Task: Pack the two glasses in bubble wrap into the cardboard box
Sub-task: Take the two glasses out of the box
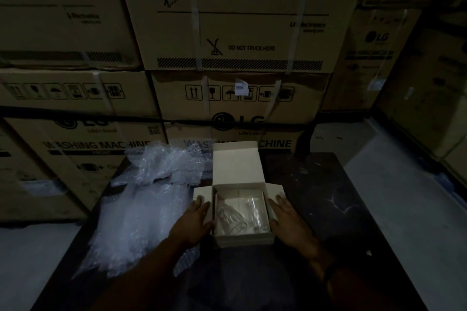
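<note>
A small white cardboard box (242,239) stands open on a dark table, its lid flap raised at the back. Inside lie two clear glasses: a ribbed one (227,217) on the left and a plain one (256,209) on the right, both unwrapped as far as I can see. My left hand (194,222) lies flat with straight fingers on the box's left side flap. Straight fingers of my right hand (285,217) press against the right side flap. A large crumpled sheet of bubble wrap (144,199) lies on the table left of the box.
The dark table (328,197) extends to the right of the box, with scuffs on its top. Stacked brown washing-machine cartons (227,58) form a wall right behind the table. Grey floor (404,209) shows on both sides. The light is dim.
</note>
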Available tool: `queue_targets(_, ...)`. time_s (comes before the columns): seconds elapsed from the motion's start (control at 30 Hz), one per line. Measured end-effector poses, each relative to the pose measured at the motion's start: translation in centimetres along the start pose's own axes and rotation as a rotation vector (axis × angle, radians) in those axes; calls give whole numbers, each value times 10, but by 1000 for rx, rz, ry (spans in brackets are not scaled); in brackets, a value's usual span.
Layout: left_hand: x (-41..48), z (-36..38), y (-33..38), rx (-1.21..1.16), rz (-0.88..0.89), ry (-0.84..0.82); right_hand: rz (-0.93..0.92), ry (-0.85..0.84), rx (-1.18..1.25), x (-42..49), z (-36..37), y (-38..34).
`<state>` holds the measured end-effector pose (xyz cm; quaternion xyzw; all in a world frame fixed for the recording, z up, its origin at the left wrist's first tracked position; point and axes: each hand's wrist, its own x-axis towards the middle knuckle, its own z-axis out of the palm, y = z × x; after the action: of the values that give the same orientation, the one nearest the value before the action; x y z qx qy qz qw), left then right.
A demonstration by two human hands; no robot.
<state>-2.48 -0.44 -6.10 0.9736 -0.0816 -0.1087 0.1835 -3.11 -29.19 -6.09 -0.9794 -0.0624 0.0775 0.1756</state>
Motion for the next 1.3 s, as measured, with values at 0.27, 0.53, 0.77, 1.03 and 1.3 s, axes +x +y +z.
queue_targets(0.27, 6, 0, 9, 243, 80, 128, -23, 121, -105, 8, -14, -6)
queue_targets(0.53, 29, 3, 50, 500, 219, -183, -154, 60, -385, 45, -24, -40)
queue_targets(0.77, 32, 3, 66, 296, 100, -227, -85, -17, -403, 50, -8, -41)
queue_targets(1.03, 37, -13, 50, 230, 90, 31, 29, -88, 114, 49, -11, -33)
queue_targets(1.3, 26, -61, 54, -268, 105, 250, -73, 135, 600, 30, -30, -24)
